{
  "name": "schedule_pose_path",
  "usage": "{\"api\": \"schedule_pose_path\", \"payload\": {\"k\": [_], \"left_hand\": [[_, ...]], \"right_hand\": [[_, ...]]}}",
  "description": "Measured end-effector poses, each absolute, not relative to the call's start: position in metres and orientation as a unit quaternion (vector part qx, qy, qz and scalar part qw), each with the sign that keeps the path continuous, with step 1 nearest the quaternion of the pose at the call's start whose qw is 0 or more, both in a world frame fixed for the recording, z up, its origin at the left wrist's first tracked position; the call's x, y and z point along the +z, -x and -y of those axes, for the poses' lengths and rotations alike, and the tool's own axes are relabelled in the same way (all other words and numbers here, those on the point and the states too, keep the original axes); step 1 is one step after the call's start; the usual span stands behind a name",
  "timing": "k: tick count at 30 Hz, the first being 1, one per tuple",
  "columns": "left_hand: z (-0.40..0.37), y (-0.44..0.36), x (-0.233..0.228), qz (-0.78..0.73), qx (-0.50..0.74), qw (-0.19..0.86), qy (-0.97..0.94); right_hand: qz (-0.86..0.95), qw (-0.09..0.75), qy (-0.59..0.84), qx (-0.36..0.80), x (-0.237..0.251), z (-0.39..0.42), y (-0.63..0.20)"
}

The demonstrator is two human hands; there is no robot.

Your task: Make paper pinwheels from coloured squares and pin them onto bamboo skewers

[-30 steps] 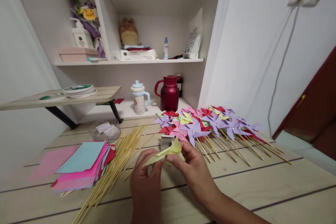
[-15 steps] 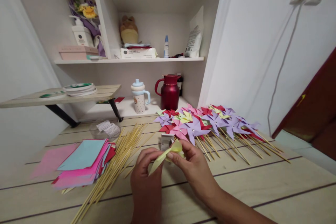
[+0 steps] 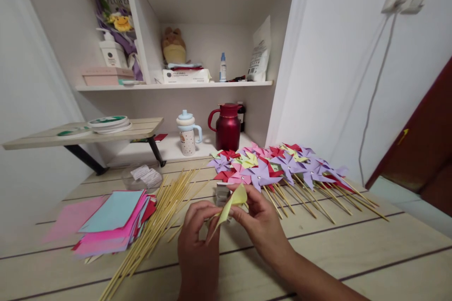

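Observation:
My left hand and my right hand together hold a folded piece of yellow paper above the wooden table. The paper stands nearly on edge between the fingertips of both hands. Just behind it a small grey box sits on the table. A bundle of thin bamboo sticks lies to the left of my hands. Finished paper pinwheels in purple, red, pink and yellow lie on sticks to the right.
A stack of coloured paper sheets lies at the left. A clear plastic bag sits behind it. A red jug and a lidded cup stand by the wall shelf. A low folding table stands at the back left.
The yellow paper has turned from lying flat between my fingers to standing nearly on edge. My hands have shifted slightly lower and closer to me.

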State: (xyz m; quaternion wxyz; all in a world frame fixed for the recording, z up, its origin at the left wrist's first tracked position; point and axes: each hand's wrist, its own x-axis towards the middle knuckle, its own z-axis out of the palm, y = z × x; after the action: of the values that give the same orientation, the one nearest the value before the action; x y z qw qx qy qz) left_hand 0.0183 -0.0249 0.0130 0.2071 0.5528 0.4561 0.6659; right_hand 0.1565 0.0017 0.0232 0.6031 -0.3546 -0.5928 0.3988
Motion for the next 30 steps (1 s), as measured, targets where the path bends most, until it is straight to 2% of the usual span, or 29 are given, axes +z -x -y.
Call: {"api": "schedule_pose_path", "payload": {"k": [6,12,17,23,26,30], "left_hand": [[0.018,-0.021,0.014,-0.466,0.675,0.284,-0.496],[0.023,-0.024,0.025,-0.467,0.622,0.455,-0.433],[0.024,-0.025,0.025,-0.445,0.608,0.499,-0.428],[0.016,-0.025,0.015,-0.491,0.598,0.416,-0.478],[0.017,-0.020,0.014,-0.498,0.623,0.297,-0.526],[0.026,-0.011,0.017,-0.445,0.625,0.107,-0.633]], "right_hand": [[0.580,0.575,0.345,0.462,0.022,-0.005,-0.157],[0.534,0.576,0.347,0.513,0.021,-0.007,-0.155],[0.490,0.579,0.332,0.560,0.018,-0.009,-0.154],[0.550,0.578,0.351,0.490,0.017,-0.009,-0.157],[0.609,0.580,0.362,0.402,0.019,-0.005,-0.162],[0.672,0.608,0.291,0.307,0.029,0.001,-0.167]]}}
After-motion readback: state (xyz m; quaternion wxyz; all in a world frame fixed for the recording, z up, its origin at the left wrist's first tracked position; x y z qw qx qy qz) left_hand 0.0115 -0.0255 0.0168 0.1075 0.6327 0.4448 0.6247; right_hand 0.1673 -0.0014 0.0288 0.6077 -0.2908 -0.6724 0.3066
